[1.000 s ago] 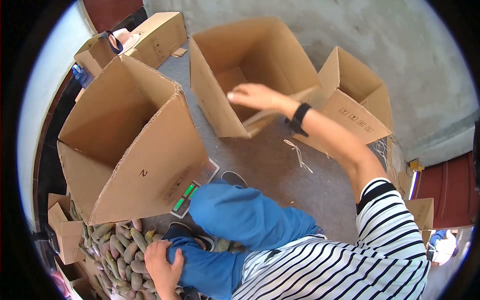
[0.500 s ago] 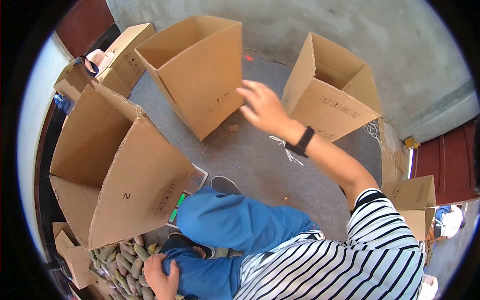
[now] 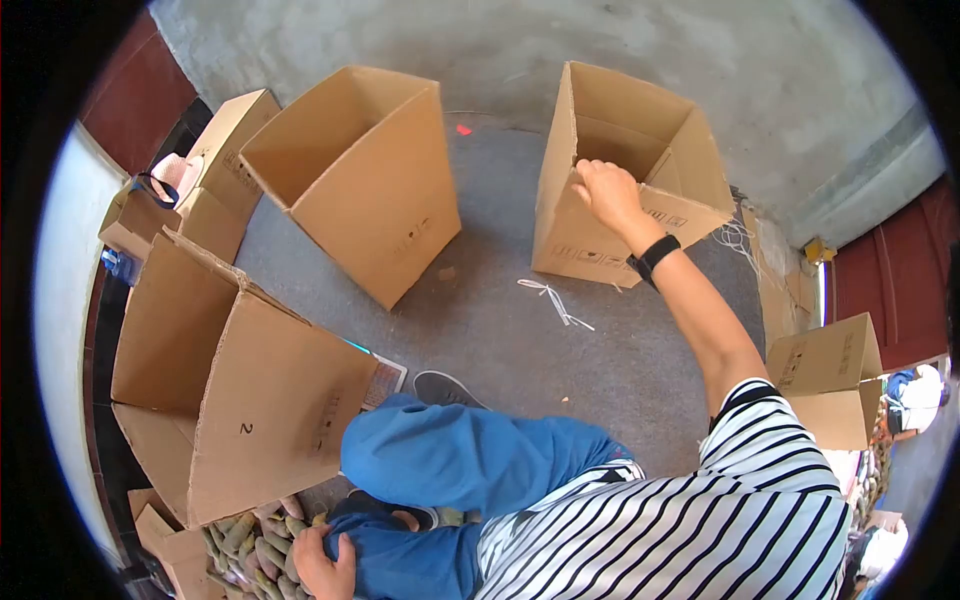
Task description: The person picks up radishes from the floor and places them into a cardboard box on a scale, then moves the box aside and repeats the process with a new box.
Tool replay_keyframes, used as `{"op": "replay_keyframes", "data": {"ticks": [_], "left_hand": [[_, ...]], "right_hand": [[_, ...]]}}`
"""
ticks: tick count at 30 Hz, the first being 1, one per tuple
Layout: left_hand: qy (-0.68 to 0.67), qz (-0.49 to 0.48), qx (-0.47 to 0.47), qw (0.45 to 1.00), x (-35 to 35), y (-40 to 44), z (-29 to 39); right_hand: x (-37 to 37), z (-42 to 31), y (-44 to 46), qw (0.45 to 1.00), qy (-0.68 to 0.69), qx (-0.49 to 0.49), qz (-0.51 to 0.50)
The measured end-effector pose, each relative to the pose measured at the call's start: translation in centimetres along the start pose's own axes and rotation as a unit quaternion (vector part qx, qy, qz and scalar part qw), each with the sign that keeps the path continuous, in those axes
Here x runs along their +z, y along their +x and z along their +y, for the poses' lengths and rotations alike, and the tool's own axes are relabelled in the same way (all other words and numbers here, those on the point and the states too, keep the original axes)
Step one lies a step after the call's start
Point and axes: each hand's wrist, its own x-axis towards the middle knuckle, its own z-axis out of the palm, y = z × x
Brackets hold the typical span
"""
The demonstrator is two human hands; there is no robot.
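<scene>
My right hand [image 3: 608, 192], with a black band on the wrist, is closed over the near top edge of an open cardboard box [image 3: 590, 245] at the back right. My left hand [image 3: 325, 565] lies spread on my blue-trousered knee, beside a heap of oblong brownish-green tubers [image 3: 262, 548]. A second open box [image 3: 395, 210] stands at the back left, touched by neither hand. Nearer, on the left, a large open box marked 2 [image 3: 270, 410] stands on a scale [image 3: 385, 380], whose keypad shows at its right side.
White string [image 3: 555, 303] lies on the grey floor [image 3: 500, 345]. At the far left are more boxes [image 3: 215, 205] and a pink hat [image 3: 178, 178]. An open carton [image 3: 825, 380] stands at the right, with a person in white [image 3: 915, 400] beyond it.
The back-left box was moved leftward and let go. My right hand has crossed to the back-right box and taken its edge. My left hand stays on the knee. The view has shifted.
</scene>
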Motion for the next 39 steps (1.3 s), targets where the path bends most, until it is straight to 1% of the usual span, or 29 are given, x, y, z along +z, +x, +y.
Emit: {"op": "replay_keyframes", "data": {"ticks": [1,3,7,12,13,15,16,17,19,20,21,22,24,25,26,27,29,31,33,35,36,37,38,39], "left_hand": [[0.006,-0.008,-0.012,1.0,0.0,-0.1,0.0],[0.018,-0.011,-0.015,1.0,0.1,0.0,0.2],[0.02,-0.022,-0.028,0.999,0.2,0.2,0.5],[0.017,-0.024,-0.022,0.999,0.1,1.0,1.1],[0.016,-0.023,-0.017,0.999,0.1,1.0,1.2],[0.008,-0.024,-0.022,0.999,0.1,1.0,1.3],[0.0,-0.025,-0.027,0.999,0.0,1.0,1.5],[-0.004,-0.025,-0.028,0.999,0.0,1.2,1.5],[0.018,-0.052,-0.022,0.998,-0.1,1.6,1.2],[0.002,0.046,-0.009,0.999,2.7,1.3,-1.4],[0.0,0.038,-0.007,0.999,2.7,1.6,-1.2],[0.001,0.036,-0.013,0.999,2.7,2.0,-1.0],[0.004,0.022,-0.02,1.0,2.5,2.9,-0.1],[0.001,0.019,-0.019,1.0,2.8,3.0,-0.2],[-0.003,0.018,-0.01,1.0,3.1,3.4,-0.5],[-0.007,0.017,0.001,1.0,3.2,3.8,-0.5],[-0.009,0.017,0.007,1.0,3.2,3.9,-0.3],[0.006,0.026,0.005,1.0,3.0,3.3,-0.3],[0.002,0.025,-0.002,1.0,2.8,2.6,-0.7],[-0.004,0.018,0.002,1.0,2.3,2.8,0.0],[-0.006,-0.012,-0.001,1.0,1.3,2.8,1.1],[-0.005,-0.041,-0.005,0.999,0.5,2.9,2.1],[0.009,-0.072,-0.021,0.997,0.0,3.2,2.7],[0.015,-0.074,-0.013,0.997,0.1,3.5,2.5]], "right_hand": [[-0.2,-0.3,-1.0,1.0,0.001,0.004,0.0],[-0.8,-0.9,-2.8,0.999,0.02,-0.041,0.017],[-1.6,-1.8,-5.5,0.998,0.041,-0.036,0.021],[-1.9,-0.6,-4.9,0.995,0.057,-0.031,0.076],[-1.8,-0.1,-4.5,0.995,0.057,-0.03,0.076],[-1.6,1.1,-4.1,0.993,0.095,-0.057,0.029],[-2.1,2.1,-4.4,0.993,0.095,-0.058,0.028],[-3.1,3.7,-4.9,0.992,0.107,-0.061,0.007],[-6.1,7.7,-6.5,0.99,0.121,-0.074,-0.023],[-8.2,10.0,-7.9,0.988,0.125,-0.083,-0.033],[-10.4,12.1,-9.8,0.992,0.105,-0.068,-0.032],[-12.1,14.9,-11.9,0.995,0.064,-0.031,-0.071],[-15.5,18.6,-15.0,0.994,0.014,0.008,-0.106],[-16.2,20.7,-16.0,0.994,0.011,0.008,-0.109],[-16.6,22.6,-17.1,0.996,-0.028,0.006,-0.086],[-17.2,23.0,-17.5,0.996,-0.068,0.006,-0.063],[-17.2,24.0,-17.0,0.994,-0.085,0.011,-0.067],[-16.9,21.8,-15.6,0.993,-0.094,0.009,-0.069],[-16.8,17.2,-15.0,0.982,-0.086,-0.116,-0.124],[-15.6,13.3,-18.4,0.944,-0.169,-0.198,-0.203],[-16.5,11.0,-19.4,0.933,-0.111,-0.102,-0.326],[-17.9,9.0,-19.6,0.897,-0.047,-0.004,-0.439],[-19.4,7.2,-19.2,0.897,-0.043,0.002,-0.44],[-21.1,5.5,-18.7,0.933,-0.053,0.026,-0.354]]}}
